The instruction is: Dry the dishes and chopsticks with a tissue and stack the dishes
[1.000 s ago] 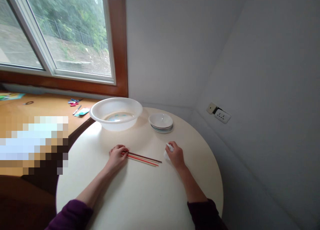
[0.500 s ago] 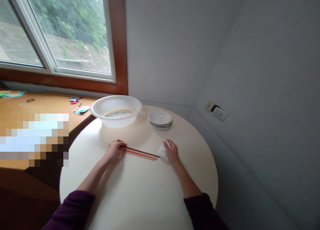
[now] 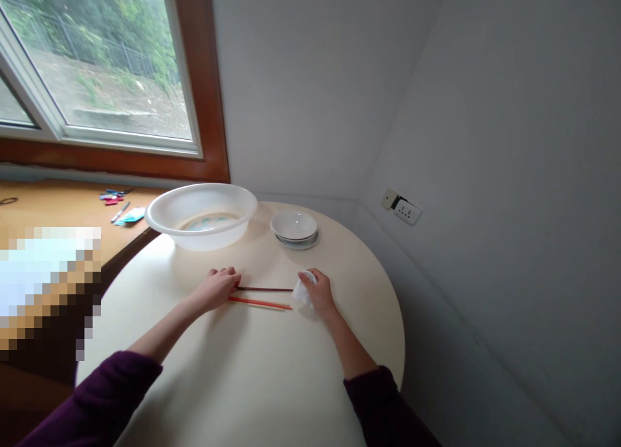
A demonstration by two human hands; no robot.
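Note:
My left hand is closed on the left end of a dark brown chopstick, which lies level above the round white table. Just below it, orange-red chopsticks stretch to the right from beneath the same hand. A crumpled white cloth or tissue is pinched in my right hand, and the dark chopstick's right end meets it and is hidden there. The orange-red tips stop just left of the cloth.
A large translucent basin stands at the table's back left. Stacked white bowls sit to its right. A wooden desk on the left holds a teal packet, a pen and scissors. Walls bound the back and right.
The dark chopstick has parted from the orange-red ones, and its far end now meets the cloth. The whole view has shifted, so the table appears further left.

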